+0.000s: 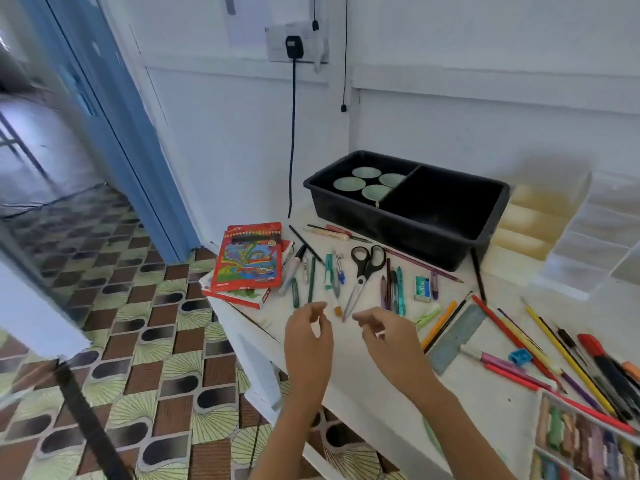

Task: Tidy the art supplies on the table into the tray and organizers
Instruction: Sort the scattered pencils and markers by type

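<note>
A black two-part tray (485,230) stands at the back of the white table (381,393); its left part holds several pale green cups (349,184), its right part looks empty. Pens, pencils and crayons lie scattered in front of it, with black-handled scissors (365,268) in the middle. My left hand (306,336) hovers over the table's near edge with loosely curled fingers, holding nothing. My right hand (388,332) hovers beside it, fingers loosely curled and empty too. Both are just short of the scissors' tip and a small brush.
Red coloured-pencil boxes (247,258) are stacked at the table's left corner. A clear stepped organizer (571,237) stands right of the tray. A grey ruler (457,336), blue sharpener (519,356), long pencils and a pastel box (585,441) lie at the right. Patterned floor lies left.
</note>
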### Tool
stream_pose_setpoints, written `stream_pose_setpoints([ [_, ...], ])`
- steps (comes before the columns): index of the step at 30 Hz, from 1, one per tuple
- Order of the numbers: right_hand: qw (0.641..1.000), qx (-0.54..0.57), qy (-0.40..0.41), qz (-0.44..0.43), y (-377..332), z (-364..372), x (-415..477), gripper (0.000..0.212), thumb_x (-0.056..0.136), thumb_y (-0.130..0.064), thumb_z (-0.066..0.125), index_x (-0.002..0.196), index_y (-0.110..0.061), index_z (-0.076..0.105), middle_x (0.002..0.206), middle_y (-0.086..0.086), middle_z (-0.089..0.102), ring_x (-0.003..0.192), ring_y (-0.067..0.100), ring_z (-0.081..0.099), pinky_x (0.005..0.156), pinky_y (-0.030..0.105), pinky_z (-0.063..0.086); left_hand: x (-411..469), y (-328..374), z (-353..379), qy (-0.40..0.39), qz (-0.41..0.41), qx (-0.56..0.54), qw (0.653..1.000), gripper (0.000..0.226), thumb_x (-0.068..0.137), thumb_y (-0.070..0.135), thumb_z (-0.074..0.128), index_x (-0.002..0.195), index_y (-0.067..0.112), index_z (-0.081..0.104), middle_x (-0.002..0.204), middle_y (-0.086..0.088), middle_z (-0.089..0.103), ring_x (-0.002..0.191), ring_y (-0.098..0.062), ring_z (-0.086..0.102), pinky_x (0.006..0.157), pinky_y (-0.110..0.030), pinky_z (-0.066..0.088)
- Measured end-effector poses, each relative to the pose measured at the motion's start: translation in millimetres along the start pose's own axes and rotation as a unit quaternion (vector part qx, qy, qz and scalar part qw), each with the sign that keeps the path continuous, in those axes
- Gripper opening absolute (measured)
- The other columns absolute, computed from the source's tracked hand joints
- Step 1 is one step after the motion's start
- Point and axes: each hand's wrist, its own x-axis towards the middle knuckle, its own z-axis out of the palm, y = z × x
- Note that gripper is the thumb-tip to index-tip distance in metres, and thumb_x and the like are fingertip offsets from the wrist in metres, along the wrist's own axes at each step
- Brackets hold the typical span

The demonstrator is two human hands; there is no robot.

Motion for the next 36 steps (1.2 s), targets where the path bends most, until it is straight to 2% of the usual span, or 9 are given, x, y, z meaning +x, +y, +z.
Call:
stream_pose_setpoints([
  [3, 1.000, 0.003, -0.012, 0.003, -8.8, 21.8, 24.9, 0.026, 0.090, -0.004, 0.051, 0.101, -0.020, 0.068, 0.092, -0.010, 0.066, 0.083, -0.002, 0.058, 0.068, 0.007, 0.042, 37.3, -16.4, -7.5, 0.009, -0.012, 0.049, 0.999, 0.015, 0.089, 0.005, 0.056, 0.102, 0.010, 0.062, 0.099, -0.003, 0.061, 0.095, -0.019, 0.055, 0.079, -0.022, 0.040],
  [7, 0.999, 0.004, -0.012, 0.034, -11.7, 39.5, 46.3, 0.025, 0.092, -0.009, 0.050, 0.096, -0.026, 0.067, 0.089, -0.008, 0.068, 0.078, 0.006, 0.063, 0.072, 0.022, 0.052, 69.7, -26.7, -6.6, -0.031, 0.031, 0.150, 0.988, 0.020, 0.091, 0.007, 0.055, 0.108, 0.006, 0.064, 0.109, -0.007, 0.056, 0.096, -0.018, 0.052, 0.074, -0.014, 0.030],
  [12, 0.998, -0.005, -0.012, 0.061, -8.8, 48.5, 61.7, 0.024, 0.092, -0.009, 0.052, 0.096, -0.026, 0.068, 0.089, -0.009, 0.069, 0.078, 0.012, 0.066, 0.076, 0.027, 0.055, 85.7, -33.7, 6.1, -0.098, 0.049, 0.228, 0.967, 0.029, 0.090, 0.003, 0.054, 0.118, 0.002, 0.059, 0.120, -0.010, 0.051, 0.104, -0.023, 0.052, 0.077, -0.026, 0.043],
  [15, 0.998, -0.001, 0.010, 0.066, -8.0, 51.7, 72.6, 0.023, 0.091, -0.007, 0.054, 0.094, -0.024, 0.069, 0.086, -0.010, 0.068, 0.074, 0.018, 0.066, 0.071, 0.030, 0.055, 90.2, -33.0, 9.8, -0.096, 0.030, 0.226, 0.969, 0.032, 0.088, -0.005, 0.052, 0.119, 0.001, 0.058, 0.119, -0.012, 0.052, 0.104, -0.024, 0.051, 0.074, -0.025, 0.042],
  [19, 0.998, -0.010, 0.041, 0.055, -10.6, 58.4, 90.8, 0.023, 0.089, -0.005, 0.054, 0.095, -0.020, 0.070, 0.080, -0.011, 0.064, 0.052, 0.005, 0.053, 0.050, 0.015, 0.041, 97.2, -25.1, 4.0, -0.050, 0.011, 0.152, 0.987, 0.027, 0.089, 0.001, 0.053, 0.114, 0.008, 0.060, 0.108, -0.004, 0.059, 0.099, -0.017, 0.052, 0.074, -0.017, 0.034],
  [23, 0.998, -0.025, 0.044, 0.040, -18.0, 71.0, 108.9, 0.020, 0.090, -0.013, 0.056, 0.105, -0.019, 0.067, 0.080, -0.013, 0.058, 0.064, -0.001, 0.051, 0.062, 0.013, 0.042, 111.0, -9.6, -15.6, -0.004, -0.004, -0.011, 1.000, 0.032, 0.085, 0.003, 0.063, 0.113, 0.020, 0.061, 0.103, 0.006, 0.063, 0.095, -0.008, 0.059, 0.078, -0.020, 0.051],
  [28, 0.986, -0.163, 0.028, 0.023, -32.7, 96.9, 129.6, 0.027, 0.093, -0.032, 0.053, 0.116, -0.022, 0.062, 0.101, -0.004, 0.059, 0.088, 0.008, 0.054, 0.073, 0.018, 0.043, 134.9, -12.4, -40.7, 0.048, -0.107, -0.188, 0.975, 0.033, 0.085, 0.003, 0.064, 0.113, 0.020, 0.058, 0.101, 0.001, 0.066, 0.094, -0.007, 0.063, 0.069, -0.013, 0.052],
  [32, 0.954, -0.293, 0.025, 0.053, -33.9, 119.6, 133.9, 0.025, 0.095, -0.037, 0.049, 0.103, -0.016, 0.060, 0.101, 0.000, 0.057, 0.092, 0.015, 0.056, 0.072, 0.025, 0.045, 142.2, -25.3, -50.0, 0.061, -0.188, -0.279, 0.940, 0.035, 0.090, 0.002, 0.058, 0.119, 0.021, 0.052, 0.099, -0.007, 0.066, 0.094, -0.013, 0.064, 0.072, -0.024, 0.051],
  [36, 0.939, -0.322, 0.108, 0.057, -36.4, 132.2, 129.8, 0.015, 0.087, -0.026, 0.065, 0.078, -0.014, 0.066, 0.079, 0.000, 0.059, 0.065, 0.012, 0.052, 0.052, 0.024, 0.036, 141.5, -29.7, -51.0, 0.043, -0.206, -0.302, 0.930, 0.032, 0.089, 0.004, 0.059, 0.117, 0.019, 0.053, 0.093, -0.012, 0.069, 0.088, -0.017, 0.066, 0.077, -0.032, 0.053],
])
